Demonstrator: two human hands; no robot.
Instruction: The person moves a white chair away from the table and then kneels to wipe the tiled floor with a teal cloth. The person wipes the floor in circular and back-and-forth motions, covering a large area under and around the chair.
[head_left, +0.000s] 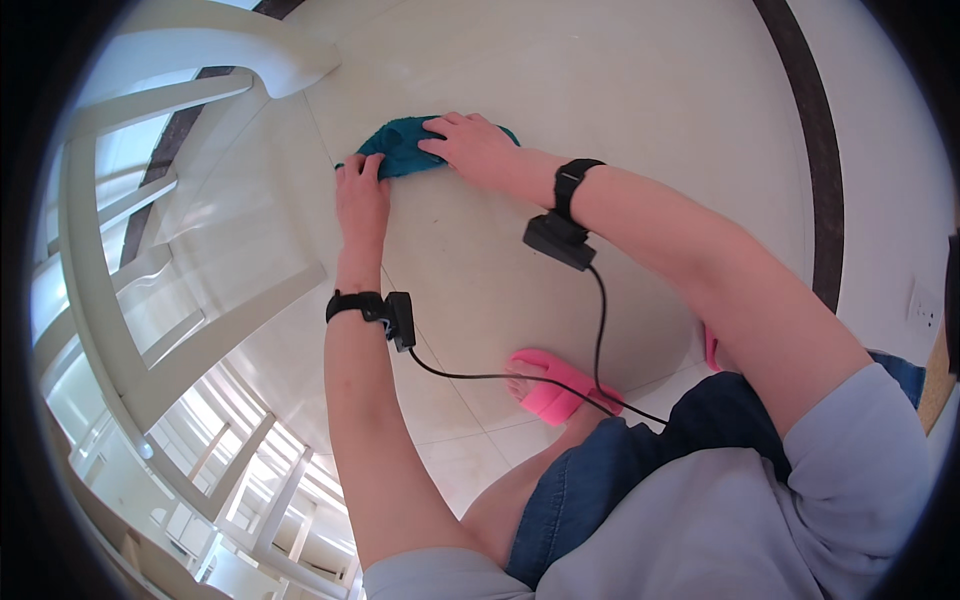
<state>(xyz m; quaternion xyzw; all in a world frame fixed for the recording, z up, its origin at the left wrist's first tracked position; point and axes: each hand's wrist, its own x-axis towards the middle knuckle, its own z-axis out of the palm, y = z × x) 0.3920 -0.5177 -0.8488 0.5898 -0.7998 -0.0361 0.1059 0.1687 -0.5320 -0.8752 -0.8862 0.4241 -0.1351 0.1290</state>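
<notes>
A teal cloth (405, 146) lies bunched on the pale tiled floor (480, 285), near the top middle of the head view. My left hand (363, 191) rests at the cloth's left end, its fingertips on the fabric. My right hand (474, 150) presses on the right part of the cloth with its fingers spread; some of the cloth shows beyond it. Each wrist wears a black strap with a small black box and a cable. The undersides of both hands are hidden.
White wooden furniture (109, 262) with legs and rails stands along the left. A dark baseboard strip (825, 210) and a white wall with an electrical socket (924, 306) are at the right. My foot in a pink slipper (551, 386) is on the floor below the hands.
</notes>
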